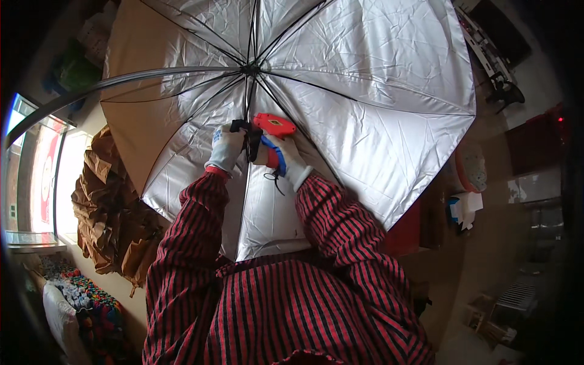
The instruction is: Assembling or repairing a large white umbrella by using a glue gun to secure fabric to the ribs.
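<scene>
The right hand (291,159) was closed around the handle of a red tool (275,124), with no gap showing between the palm and the handle. A strip of blue showed at the gripping side of its pale glove, next to the red of the handle. The tool's wider body stuck out above the fist, tilted a little down to the right. The left hand (224,147), also in a pale glove, was curled at a black piece (252,145) between the two hands. Its fingers were bent and drawn together around that piece, though the fingertips were hidden and how tightly they pressed could not be told. The two hands were close beside each other, with the black piece just left of the tool. A thin black cord (275,181) hung in a loop below the right hand.

The open umbrella (377,146) lay behind and around both hands, its silver underside facing up toward the person. Its hub (249,70) was above the hands, and black ribs (313,91) spread out from there, several running down close to the grip. A grey pole (121,79) curved from the left edge of the view to the hub. The umbrella's lower edge reached the person's striped shirt (274,304), between the two forearms. Crumpled brown paper (100,207) lay to the left, near a bright window (48,164).
</scene>
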Demonstrator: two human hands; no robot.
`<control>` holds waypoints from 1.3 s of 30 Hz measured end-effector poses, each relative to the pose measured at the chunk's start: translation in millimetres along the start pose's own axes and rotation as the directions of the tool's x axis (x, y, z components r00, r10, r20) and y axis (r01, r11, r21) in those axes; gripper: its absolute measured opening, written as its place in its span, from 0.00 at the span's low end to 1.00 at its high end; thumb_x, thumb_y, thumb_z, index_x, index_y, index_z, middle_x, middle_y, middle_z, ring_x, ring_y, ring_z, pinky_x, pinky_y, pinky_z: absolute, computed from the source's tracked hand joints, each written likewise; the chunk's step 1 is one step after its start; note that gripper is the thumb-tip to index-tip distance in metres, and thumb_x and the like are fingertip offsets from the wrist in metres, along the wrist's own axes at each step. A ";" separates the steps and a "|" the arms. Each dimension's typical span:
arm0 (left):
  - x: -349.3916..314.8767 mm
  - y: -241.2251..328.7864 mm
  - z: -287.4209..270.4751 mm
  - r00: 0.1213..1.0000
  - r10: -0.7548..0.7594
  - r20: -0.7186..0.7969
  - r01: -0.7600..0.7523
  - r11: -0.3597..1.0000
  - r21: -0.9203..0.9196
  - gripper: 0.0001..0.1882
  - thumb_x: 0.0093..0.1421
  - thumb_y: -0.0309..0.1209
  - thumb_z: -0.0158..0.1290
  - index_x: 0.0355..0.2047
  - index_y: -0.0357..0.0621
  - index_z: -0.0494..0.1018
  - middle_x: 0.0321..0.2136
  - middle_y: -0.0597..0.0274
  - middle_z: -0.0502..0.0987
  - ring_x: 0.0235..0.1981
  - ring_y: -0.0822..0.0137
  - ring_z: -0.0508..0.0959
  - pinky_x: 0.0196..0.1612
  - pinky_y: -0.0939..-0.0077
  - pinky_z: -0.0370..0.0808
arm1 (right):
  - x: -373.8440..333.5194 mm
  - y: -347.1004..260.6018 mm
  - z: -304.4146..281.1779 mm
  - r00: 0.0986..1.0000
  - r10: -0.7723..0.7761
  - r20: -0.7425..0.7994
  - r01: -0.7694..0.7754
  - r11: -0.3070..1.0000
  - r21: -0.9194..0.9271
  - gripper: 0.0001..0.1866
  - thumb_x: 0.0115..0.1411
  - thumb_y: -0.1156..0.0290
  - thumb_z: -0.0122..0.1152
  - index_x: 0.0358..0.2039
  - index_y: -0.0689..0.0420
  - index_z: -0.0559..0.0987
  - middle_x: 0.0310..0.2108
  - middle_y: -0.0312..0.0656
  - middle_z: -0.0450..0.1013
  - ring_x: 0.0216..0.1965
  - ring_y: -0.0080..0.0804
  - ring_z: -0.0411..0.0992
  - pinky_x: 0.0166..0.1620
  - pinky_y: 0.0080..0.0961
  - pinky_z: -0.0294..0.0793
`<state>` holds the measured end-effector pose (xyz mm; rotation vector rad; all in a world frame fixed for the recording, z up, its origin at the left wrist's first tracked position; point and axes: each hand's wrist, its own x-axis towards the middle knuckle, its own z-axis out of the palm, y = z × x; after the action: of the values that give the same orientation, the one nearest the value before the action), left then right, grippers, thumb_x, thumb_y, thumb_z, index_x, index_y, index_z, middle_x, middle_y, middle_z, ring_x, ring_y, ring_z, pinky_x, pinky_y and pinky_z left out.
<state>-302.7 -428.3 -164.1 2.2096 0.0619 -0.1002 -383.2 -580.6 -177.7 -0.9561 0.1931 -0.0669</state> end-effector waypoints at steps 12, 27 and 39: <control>-5.4 5.4 -10.9 0.995 0.035 0.091 -0.014 0.975 -0.223 0.14 0.54 0.38 0.56 0.31 0.38 0.77 0.18 0.56 0.77 0.22 0.65 0.79 0.25 0.71 0.74 | 27.2 2.7 -30.7 0.924 0.158 0.349 -0.150 0.987 -0.051 0.16 0.62 0.65 0.55 0.48 0.58 0.73 0.38 0.35 0.73 0.35 0.24 0.74 0.41 0.23 0.75; 6.5 -14.1 8.6 0.998 -0.010 -0.056 0.003 0.992 -0.127 0.17 0.50 0.39 0.59 0.33 0.37 0.78 0.24 0.51 0.80 0.26 0.61 0.81 0.31 0.69 0.76 | -27.6 -14.8 27.6 0.995 -0.011 -0.094 -0.018 0.953 -0.302 0.11 0.56 0.65 0.61 0.34 0.60 0.78 0.25 0.32 0.72 0.23 0.20 0.71 0.28 0.24 0.71; 4.7 -5.0 -2.0 1.000 -0.008 -0.011 0.008 0.997 -0.083 0.15 0.52 0.37 0.57 0.32 0.36 0.78 0.22 0.51 0.79 0.24 0.61 0.80 0.28 0.69 0.75 | 4.3 14.8 -7.6 0.999 -0.044 -0.026 0.041 0.996 -0.084 0.17 0.56 0.62 0.62 0.43 0.58 0.77 0.36 0.34 0.76 0.36 0.23 0.74 0.38 0.23 0.72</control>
<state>-298.3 -423.7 -167.4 2.1273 0.0798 -0.0881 -380.9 -578.8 -194.6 -1.0434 0.2023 -0.1117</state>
